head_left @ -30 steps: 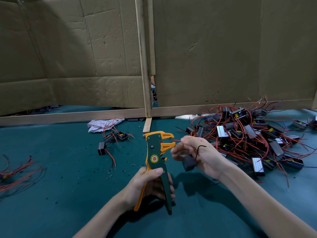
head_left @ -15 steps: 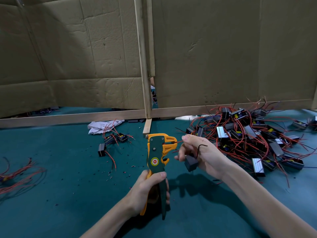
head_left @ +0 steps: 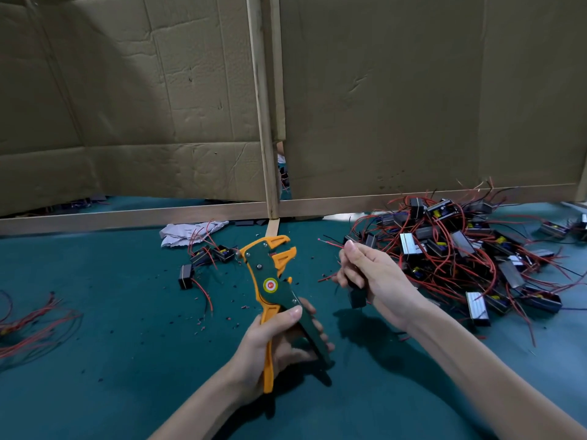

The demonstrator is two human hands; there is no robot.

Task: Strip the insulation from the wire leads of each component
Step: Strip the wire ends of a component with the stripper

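My left hand (head_left: 279, 338) grips the handles of a green and orange wire stripper (head_left: 273, 281), which tilts left with its jaws apart and nothing between them. To its right, my right hand (head_left: 371, 277) holds a small black component (head_left: 355, 295) that hangs below the palm. Its red lead (head_left: 328, 242) sticks out past my fingertips toward the stripper, clear of the jaws. A big pile of black components with red wires (head_left: 460, 252) lies at the right.
A few components (head_left: 206, 258) lie left of the stripper beside a crumpled white cloth (head_left: 187, 231). Loose red wires (head_left: 31, 325) lie at the far left. Bits of insulation dot the teal mat (head_left: 127, 328). Cardboard walls on a wooden frame (head_left: 266, 122) close the back.
The stripper's handles have been released and its jaws opened, and it tilted left. My right hand pulled the component and its lead to the right, out of the jaws.
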